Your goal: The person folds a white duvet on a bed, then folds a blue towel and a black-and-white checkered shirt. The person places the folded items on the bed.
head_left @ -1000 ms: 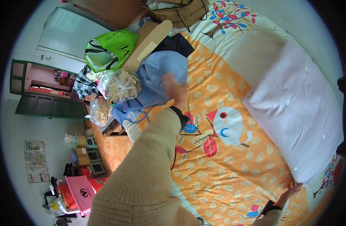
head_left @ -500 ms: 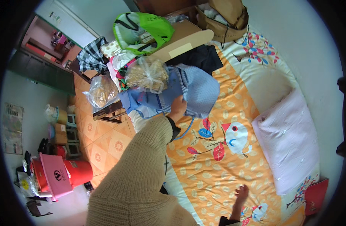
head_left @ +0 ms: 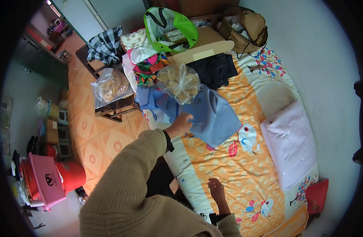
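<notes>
A blue garment with finely checked cloth (head_left: 217, 124) lies spread over the bed's near-left part, draped and creased. My left hand (head_left: 180, 125) is at its near edge, fingers partly bent and apart, with no cloth plainly gripped. On the garment's far side rests a knotted clear plastic bag (head_left: 181, 83) of pale yellowish-brown, dry-looking pieces. My right hand (head_left: 217, 190) hovers over the near part of the orange bedding, its fingers loosely curled and apart with nothing in them.
Beyond lie dark folded clothing (head_left: 213, 69), an open cardboard box (head_left: 213, 39), a green tote (head_left: 175, 33) and a brown bag (head_left: 244, 29). A folded pale quilt (head_left: 290, 142) lies to the right. Left stand a stool (head_left: 117, 108) with another plastic bag (head_left: 110, 86), and red buckets (head_left: 72, 176).
The blue garment has spread lower toward me, and the plastic bag on it has shifted right. My left hand has drawn back a little; my right hand has moved left and farther forward.
</notes>
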Demonstrator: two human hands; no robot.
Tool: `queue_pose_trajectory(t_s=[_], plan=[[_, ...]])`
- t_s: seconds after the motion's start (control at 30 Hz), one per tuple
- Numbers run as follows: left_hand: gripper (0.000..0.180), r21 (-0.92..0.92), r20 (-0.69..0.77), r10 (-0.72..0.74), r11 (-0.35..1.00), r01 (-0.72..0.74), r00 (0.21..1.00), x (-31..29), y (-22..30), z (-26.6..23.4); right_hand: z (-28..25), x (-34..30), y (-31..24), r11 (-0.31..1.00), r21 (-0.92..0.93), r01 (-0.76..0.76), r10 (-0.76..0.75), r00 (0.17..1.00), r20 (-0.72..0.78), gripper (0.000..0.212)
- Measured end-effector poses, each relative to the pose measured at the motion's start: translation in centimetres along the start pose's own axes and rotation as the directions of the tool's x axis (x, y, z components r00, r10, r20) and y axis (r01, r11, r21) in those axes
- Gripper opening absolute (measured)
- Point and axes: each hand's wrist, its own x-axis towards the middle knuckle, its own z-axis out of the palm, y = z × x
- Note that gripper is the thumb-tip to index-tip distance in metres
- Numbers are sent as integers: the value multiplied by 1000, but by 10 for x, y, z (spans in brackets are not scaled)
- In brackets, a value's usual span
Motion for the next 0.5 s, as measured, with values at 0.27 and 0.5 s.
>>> queue_pose_trajectory(t_s=[0.27, 0.5], plan=[[61, 563, -334, 40, 810, 165, 942, 107, -53, -73, 71, 37, -51, 992, -16, -128, 121, 969, -215, 21], [16, 160, 10, 215, 964, -214, 976, 111, -91, -84, 150, 147, -151, 686, 664, -297, 581, 774, -254, 60]])
